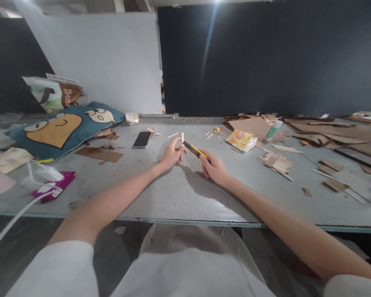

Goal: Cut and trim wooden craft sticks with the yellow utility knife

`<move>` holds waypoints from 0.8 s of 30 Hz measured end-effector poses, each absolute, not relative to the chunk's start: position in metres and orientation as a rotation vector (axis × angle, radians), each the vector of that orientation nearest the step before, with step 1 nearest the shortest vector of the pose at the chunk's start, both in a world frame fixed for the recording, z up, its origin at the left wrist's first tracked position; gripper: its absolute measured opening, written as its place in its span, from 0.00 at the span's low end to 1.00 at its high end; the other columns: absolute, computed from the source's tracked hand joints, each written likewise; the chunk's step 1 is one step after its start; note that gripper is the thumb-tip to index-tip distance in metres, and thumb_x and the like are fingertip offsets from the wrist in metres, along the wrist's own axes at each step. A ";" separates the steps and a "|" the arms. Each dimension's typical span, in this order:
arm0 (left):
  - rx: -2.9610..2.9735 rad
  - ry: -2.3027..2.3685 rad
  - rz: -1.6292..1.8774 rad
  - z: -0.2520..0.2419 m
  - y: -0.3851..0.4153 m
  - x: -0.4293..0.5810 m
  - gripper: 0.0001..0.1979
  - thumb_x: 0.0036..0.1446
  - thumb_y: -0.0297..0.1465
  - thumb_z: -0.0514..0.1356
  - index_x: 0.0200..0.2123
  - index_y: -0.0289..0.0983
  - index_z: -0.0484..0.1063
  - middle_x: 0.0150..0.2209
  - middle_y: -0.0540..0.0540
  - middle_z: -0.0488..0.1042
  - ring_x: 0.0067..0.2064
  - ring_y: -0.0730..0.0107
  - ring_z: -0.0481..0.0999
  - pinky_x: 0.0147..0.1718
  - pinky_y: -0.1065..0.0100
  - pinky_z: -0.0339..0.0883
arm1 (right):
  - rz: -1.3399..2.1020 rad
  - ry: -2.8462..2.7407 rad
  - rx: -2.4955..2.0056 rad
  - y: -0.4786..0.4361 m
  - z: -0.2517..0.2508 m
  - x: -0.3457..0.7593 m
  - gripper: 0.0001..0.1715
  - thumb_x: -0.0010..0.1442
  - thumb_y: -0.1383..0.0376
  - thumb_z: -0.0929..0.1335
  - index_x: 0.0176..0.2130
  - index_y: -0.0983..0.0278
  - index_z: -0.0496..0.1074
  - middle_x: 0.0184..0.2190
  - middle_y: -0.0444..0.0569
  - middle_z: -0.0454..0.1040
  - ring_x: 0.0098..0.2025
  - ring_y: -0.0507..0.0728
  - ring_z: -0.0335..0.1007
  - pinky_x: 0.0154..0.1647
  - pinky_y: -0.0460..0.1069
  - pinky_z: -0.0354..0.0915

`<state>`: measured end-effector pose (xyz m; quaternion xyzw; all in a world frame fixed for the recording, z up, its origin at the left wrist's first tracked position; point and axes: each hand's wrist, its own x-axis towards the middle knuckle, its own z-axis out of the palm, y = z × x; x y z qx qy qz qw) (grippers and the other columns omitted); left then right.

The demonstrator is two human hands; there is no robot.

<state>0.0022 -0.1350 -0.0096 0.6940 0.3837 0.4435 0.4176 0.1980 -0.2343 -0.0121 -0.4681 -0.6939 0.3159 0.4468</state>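
Observation:
Near the middle of the grey table [170, 194], my left hand [172, 154] pinches a short wooden stick [182, 137] that points upward. My right hand [214, 167] is wrapped round a yellow and black utility knife [197, 151]. The knife's front end points up and left, close to the stick and my left fingertips; whether the blade touches the wood is too small to tell. Both hands are raised a little over the tabletop, with a shadow beneath them. Small wooden pieces [173, 135] lie on the table just beyond my left hand.
A phone [142, 140] and a blue cushion [63, 128] lie left, near a purple packet [54, 187] and white cable [17, 214]. To the right are a yellow packet [242, 140], a glue tube [273, 130], bundled sticks [275, 162] and cardboard [330, 130]. Dark panels [266, 57] stand behind.

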 end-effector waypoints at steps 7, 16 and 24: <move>1.963 1.012 1.175 -0.010 -0.134 0.000 0.20 0.69 0.26 0.51 0.60 0.41 0.70 0.35 0.51 0.77 0.20 0.79 0.69 0.20 0.75 0.61 | 0.749 -1.705 -1.147 -0.238 -0.009 0.199 0.37 0.72 0.43 0.60 0.62 0.68 0.70 0.14 0.34 0.62 0.14 0.51 0.58 0.18 0.46 0.56; 1.940 1.031 1.153 -0.010 -0.140 0.002 0.16 0.69 0.30 0.54 0.59 0.39 0.66 0.34 0.51 0.79 0.20 0.78 0.70 0.21 0.74 0.62 | 0.787 -1.695 -1.142 -0.235 -0.011 0.199 0.39 0.71 0.41 0.61 0.62 0.69 0.70 0.14 0.34 0.61 0.13 0.52 0.58 0.17 0.45 0.55; 1.771 1.048 1.133 -0.006 -0.144 0.004 0.20 0.69 0.30 0.56 0.63 0.37 0.62 0.34 0.50 0.80 0.19 0.78 0.68 0.17 0.75 0.58 | 0.772 -1.716 -1.142 -0.235 -0.011 0.197 0.37 0.72 0.45 0.61 0.64 0.68 0.70 0.14 0.34 0.62 0.13 0.51 0.58 0.18 0.45 0.56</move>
